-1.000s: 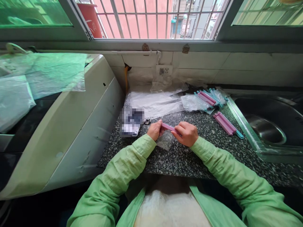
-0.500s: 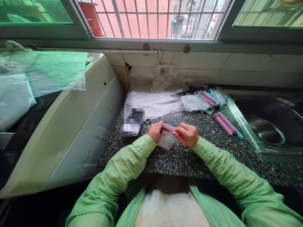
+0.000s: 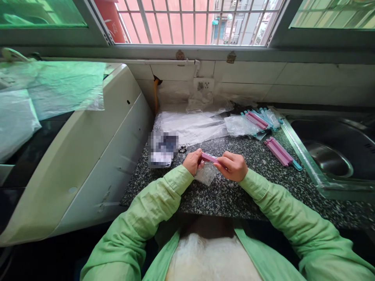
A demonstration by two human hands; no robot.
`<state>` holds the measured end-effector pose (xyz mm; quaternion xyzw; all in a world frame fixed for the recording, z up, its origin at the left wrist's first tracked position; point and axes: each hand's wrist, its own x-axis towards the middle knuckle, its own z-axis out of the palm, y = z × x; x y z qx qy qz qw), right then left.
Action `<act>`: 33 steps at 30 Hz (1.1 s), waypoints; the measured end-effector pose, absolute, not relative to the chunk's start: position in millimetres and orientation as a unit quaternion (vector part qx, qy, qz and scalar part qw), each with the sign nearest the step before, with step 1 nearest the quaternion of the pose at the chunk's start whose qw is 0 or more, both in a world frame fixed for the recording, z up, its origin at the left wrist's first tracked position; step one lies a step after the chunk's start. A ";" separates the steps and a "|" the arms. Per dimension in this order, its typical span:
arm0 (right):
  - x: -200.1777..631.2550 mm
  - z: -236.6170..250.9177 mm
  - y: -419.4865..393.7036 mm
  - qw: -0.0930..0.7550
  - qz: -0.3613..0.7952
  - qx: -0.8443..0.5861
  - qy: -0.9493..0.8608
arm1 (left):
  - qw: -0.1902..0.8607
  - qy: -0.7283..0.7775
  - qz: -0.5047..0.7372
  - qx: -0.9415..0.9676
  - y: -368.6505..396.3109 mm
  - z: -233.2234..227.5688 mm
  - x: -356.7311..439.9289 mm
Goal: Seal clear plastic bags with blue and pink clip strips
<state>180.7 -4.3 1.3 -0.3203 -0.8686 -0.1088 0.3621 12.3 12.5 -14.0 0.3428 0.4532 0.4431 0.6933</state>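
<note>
Pinching a pink clip (image 3: 209, 157) with left hand (image 3: 192, 162) and right hand (image 3: 233, 167), we cannot read pale marks (image 3: 114, 27) on the red bucket (image 3: 109, 16)

On the counter (image 3: 249, 193), strips (image 3: 278, 151) lie right of the plastic sheet (image 3: 193, 127) and left of the sink (image 3: 315, 175).

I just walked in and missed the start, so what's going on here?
A person holds a pink strip between both hands, the left hand at one end and the right hand at the other. Some clear plastic shows just below it. More pink pieces lie on the counter, beside the sink.
</note>
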 end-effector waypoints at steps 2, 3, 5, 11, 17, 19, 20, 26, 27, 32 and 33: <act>180.9 1.8 -4.7 0.362 -0.107 -0.321 -0.868 | 0.698 0.444 0.445 0.343 12.4 -15.0 12.8; 181.1 1.9 -4.8 0.363 -0.107 -0.322 -0.868 | 0.699 0.439 0.448 0.344 12.3 -15.6 12.9; 181.4 2.2 -5.0 0.365 -0.106 -0.321 -0.867 | 0.699 0.431 0.454 0.345 12.2 -16.9 13.2; 182.1 3.2 -4.3 0.369 -0.102 -0.321 -0.866 | 0.703 0.429 0.462 0.329 13.4 -18.2 14.7; 182.1 3.4 -2.5 0.375 -0.105 -0.326 -0.862 | 0.681 0.455 0.449 0.358 15.1 -15.4 15.0; 182.0 3.4 -2.3 0.377 -0.102 -0.330 -0.859 | 0.673 0.464 0.445 0.367 15.9 -15.9 14.3; 182.0 3.5 -2.3 0.379 -0.101 -0.332 -0.858 | 0.670 0.467 0.442 0.372 16.5 -16.8 13.9; 181.7 4.7 -2.8 0.405 -0.105 -0.338 -0.843 | 0.659 0.458 0.445 0.398 20.3 -28.5 11.6; 181.6 5.2 -2.8 0.407 -0.105 -0.339 -0.842 | 0.659 0.456 0.447 0.397 20.7 -29.7 11.5; 181.7 8.4 -3.4 0.420 -0.100 -0.329 -0.840 | 0.667 0.451 0.453 0.384 20.9 -29.0 12.2; 182.0 9.0 -3.7 0.425 -0.099 -0.326 -0.838 | 0.669 0.449 0.455 0.380 20.8 -28.3 12.5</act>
